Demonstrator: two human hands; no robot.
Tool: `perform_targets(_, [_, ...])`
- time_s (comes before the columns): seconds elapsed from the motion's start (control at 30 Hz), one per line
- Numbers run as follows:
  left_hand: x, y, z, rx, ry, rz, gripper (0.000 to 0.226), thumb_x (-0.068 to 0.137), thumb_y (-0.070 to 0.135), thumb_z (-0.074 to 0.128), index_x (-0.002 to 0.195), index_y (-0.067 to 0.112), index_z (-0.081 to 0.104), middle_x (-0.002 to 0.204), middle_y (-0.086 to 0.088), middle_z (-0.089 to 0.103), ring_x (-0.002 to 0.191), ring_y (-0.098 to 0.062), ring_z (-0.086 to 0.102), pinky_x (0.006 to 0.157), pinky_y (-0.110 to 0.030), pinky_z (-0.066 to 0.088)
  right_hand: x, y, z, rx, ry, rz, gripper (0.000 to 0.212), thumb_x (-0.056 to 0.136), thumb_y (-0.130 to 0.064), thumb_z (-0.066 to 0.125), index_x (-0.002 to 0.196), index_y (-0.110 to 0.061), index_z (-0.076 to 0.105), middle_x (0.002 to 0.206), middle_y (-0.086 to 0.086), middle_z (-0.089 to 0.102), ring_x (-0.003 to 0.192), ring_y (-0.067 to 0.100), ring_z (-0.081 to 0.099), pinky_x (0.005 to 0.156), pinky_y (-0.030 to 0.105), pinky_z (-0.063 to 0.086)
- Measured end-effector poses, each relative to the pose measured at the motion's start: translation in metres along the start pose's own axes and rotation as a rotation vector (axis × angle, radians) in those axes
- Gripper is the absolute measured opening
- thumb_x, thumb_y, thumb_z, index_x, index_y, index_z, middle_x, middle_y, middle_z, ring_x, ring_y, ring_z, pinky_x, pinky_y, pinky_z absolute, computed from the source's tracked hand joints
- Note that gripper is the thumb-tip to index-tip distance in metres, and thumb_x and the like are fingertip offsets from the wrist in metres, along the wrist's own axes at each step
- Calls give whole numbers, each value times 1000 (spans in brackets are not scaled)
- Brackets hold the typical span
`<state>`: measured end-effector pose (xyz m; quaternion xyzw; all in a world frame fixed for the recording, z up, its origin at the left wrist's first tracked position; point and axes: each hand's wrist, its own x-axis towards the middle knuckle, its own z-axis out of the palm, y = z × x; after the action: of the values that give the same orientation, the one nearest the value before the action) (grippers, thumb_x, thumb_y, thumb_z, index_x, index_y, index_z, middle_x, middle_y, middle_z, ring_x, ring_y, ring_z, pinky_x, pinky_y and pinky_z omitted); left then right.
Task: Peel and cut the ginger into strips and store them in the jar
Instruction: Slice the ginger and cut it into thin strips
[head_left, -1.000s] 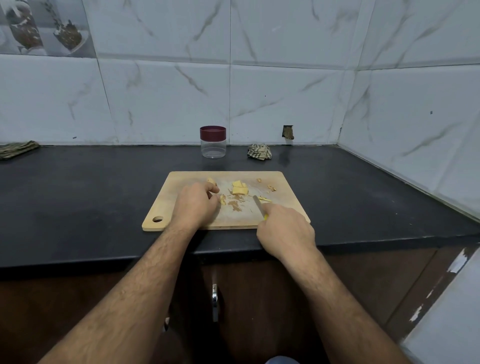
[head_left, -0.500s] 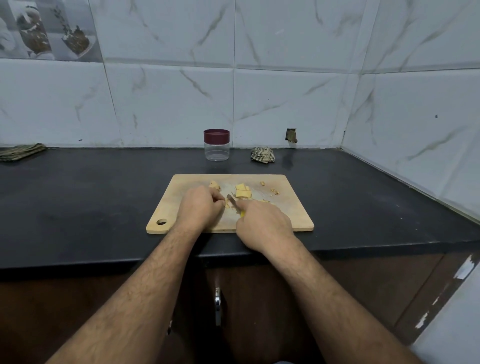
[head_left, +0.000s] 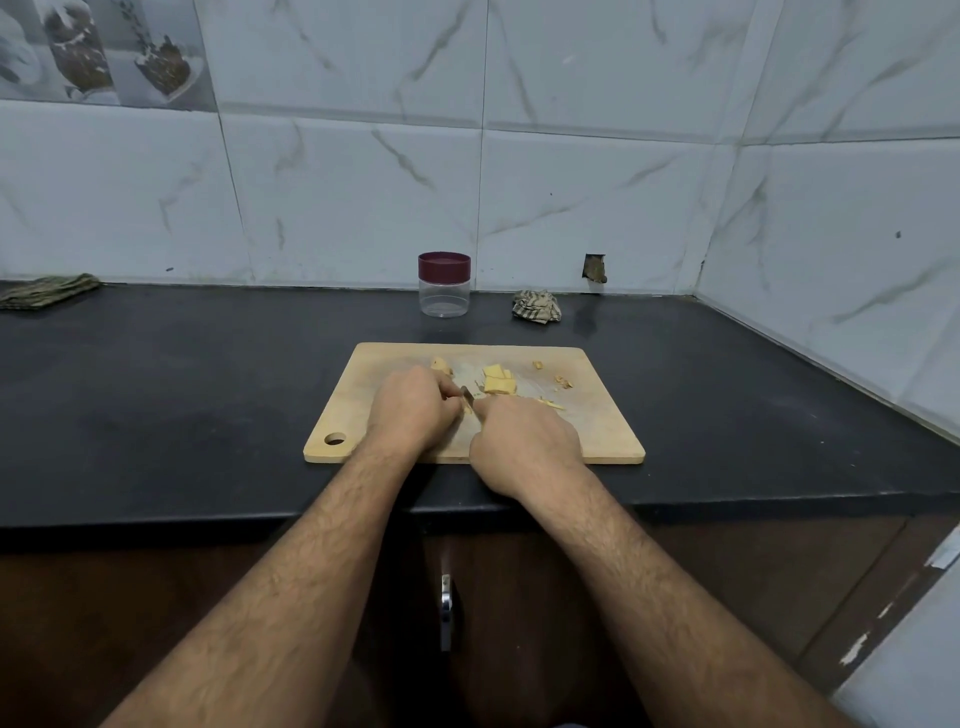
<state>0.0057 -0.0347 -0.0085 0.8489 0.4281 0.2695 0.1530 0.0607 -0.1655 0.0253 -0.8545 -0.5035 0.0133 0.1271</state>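
Note:
A wooden cutting board (head_left: 597, 431) lies on the black counter. My left hand (head_left: 413, 408) rests on it with curled fingers, holding down a small piece of ginger that the fingers mostly hide. My right hand (head_left: 524, 441) grips a small knife (head_left: 467, 399), whose blade points up and left and meets the left fingertips. Yellow ginger slices (head_left: 498, 382) lie stacked just beyond the hands, with small scraps (head_left: 561, 382) and a strip to their right. The clear jar (head_left: 444, 286) with a maroon lid stands closed by the wall.
A crumpled paper wad (head_left: 536, 306) sits right of the jar. A folded cloth (head_left: 47, 291) lies at the far left of the counter (head_left: 182, 405). Tiled walls close the back and right. A cabinet handle (head_left: 445, 608) shows below the counter edge.
My right hand has moved left with the knife, from the board's right part to beside my left hand. The blade now meets the piece under my left fingers.

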Motion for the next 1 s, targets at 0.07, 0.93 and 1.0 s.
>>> perform_targets(0.07, [0, 0, -1, 3, -4, 3, 20, 89, 25, 66, 105, 25, 77, 108, 3, 74, 102, -18, 64, 82, -26, 46, 0, -1, 0, -8, 1, -2, 37, 93, -16, 45, 127, -22, 57, 121, 4, 61, 109, 24, 57, 73, 32, 37])
perform_targets(0.93, [-7, 5, -2, -4, 28, 1, 20, 89, 19, 62, 100, 20, 79, 106, 4, 75, 98, -18, 64, 74, -22, 43, -36, 7, -2, 19, 46, -4, 41, 95, -16, 45, 132, -30, 51, 103, 2, 60, 86, 20, 47, 67, 31, 41])
perform_targets(1.0, [-7, 4, -3, 4, 20, 4, 21, 88, 17, 61, 94, 18, 80, 100, 2, 75, 93, -19, 64, 74, -24, 46, -31, 6, -2, 35, 53, -3, 38, 93, -16, 45, 129, -29, 54, 101, 1, 59, 90, 22, 50, 68, 31, 40])
